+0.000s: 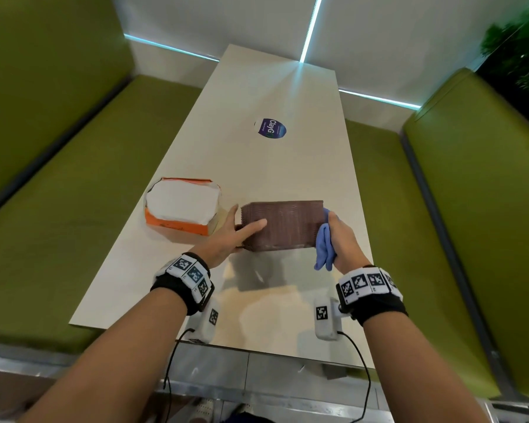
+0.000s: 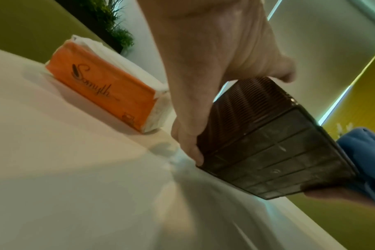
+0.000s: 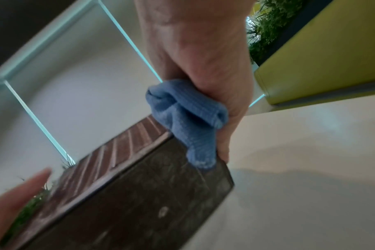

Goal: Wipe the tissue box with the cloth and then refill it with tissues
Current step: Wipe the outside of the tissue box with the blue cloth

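Observation:
A brown ribbed tissue box (image 1: 284,224) is held a little above the white table (image 1: 257,166), its shadow below it. Its gridded underside (image 2: 268,160) shows from below. My left hand (image 1: 242,230) grips the box's left end, thumb low and fingers across the side. My right hand (image 1: 339,233) holds a bunched blue cloth (image 1: 324,245) against the right end of the box (image 3: 128,203). The cloth (image 3: 182,115) drapes over that corner. An opened orange pack of white tissues (image 1: 180,206) lies on the table just left of the box.
A round blue sticker (image 1: 271,128) sits mid-table farther out. Green upholstered benches (image 1: 74,215) (image 1: 477,209) run along both long sides. A plant (image 1: 519,47) stands behind the right bench. The table's near edge (image 1: 226,346) is close to my body.

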{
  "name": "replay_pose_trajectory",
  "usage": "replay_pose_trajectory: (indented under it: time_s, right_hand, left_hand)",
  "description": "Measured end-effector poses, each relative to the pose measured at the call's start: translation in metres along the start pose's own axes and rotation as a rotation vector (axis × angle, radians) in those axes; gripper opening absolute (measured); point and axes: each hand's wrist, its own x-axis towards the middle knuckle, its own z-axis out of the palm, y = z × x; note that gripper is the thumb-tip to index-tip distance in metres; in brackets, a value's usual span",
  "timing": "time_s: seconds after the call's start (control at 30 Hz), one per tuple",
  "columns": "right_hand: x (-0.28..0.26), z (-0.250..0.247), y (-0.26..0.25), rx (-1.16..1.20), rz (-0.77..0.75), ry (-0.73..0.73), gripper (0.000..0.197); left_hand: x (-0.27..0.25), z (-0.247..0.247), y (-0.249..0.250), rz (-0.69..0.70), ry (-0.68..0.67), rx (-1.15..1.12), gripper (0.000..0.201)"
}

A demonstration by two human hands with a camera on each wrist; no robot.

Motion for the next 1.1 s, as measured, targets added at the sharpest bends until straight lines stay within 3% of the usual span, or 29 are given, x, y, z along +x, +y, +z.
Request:
replay_pose_trajectory:
  time_s: [0.13, 0.2, 0.33, 0.4, 0.47, 0.6, 0.7, 0.77, 0.87, 0.97, 1.03, 1.1]
  right_hand:
    - [0.000, 0.002, -0.018, -0.090, -0.014, -0.022, 0.039]
    - [0.000, 0.006, -0.022, -0.169, 0.007, -0.063, 0.043]
    - [0.000, 0.006, -0.021, -0.283, 0.028, -0.059, 0.042]
    - [-0.003, 0.004, -0.027, -0.465, -0.068, 0.059, 0.043]
    - [-0.010, 0.004, -0.039, -0.601, -0.276, 0.191, 0.044]
    - [-0.031, 0.016, -0.062, -0.392, -0.613, 0.148, 0.037]
    - [-0.028, 0.034, -0.077, -0.348, -0.731, 0.224, 0.038]
    - [-0.028, 0.056, -0.076, -0.381, -0.730, 0.257, 0.040]
    - [-0.043, 0.102, -0.043, -0.649, -0.665, 0.140, 0.040]
    - [-0.053, 0.133, -0.002, -1.174, -0.797, -0.031, 0.052]
    - [-0.042, 0.121, -0.008, -1.430, -0.839, -0.024, 0.058]
    - [-0.024, 0.093, -0.022, -1.522, -0.726, 0.022, 0.066]
  left_hand:
    - [-0.008, -0.006, 0.007, 0.071, -0.155, 0.279, 0.124]
    - [-0.006, -0.010, 0.004, 0.090, -0.116, 0.386, 0.135]
    - [-0.003, -0.019, -0.004, 0.132, -0.019, 0.388, 0.113]
    - [-0.004, -0.022, -0.006, 0.145, -0.017, 0.404, 0.106]
    - [-0.004, -0.023, -0.005, 0.157, -0.002, 0.427, 0.104]
    - [-0.001, -0.025, -0.004, 0.160, 0.039, 0.475, 0.102]
    - [-0.001, -0.025, -0.005, 0.145, 0.063, 0.499, 0.118]
    - [0.000, -0.022, -0.010, 0.163, 0.088, 0.497, 0.126]
    - [0.003, -0.013, -0.017, 0.220, 0.117, 0.405, 0.128]
    - [0.004, -0.008, -0.021, 0.283, 0.159, 0.392, 0.116]
    - [0.003, -0.007, -0.021, 0.290, 0.173, 0.383, 0.116]
    - [0.005, -0.009, -0.025, 0.280, 0.178, 0.364, 0.118]
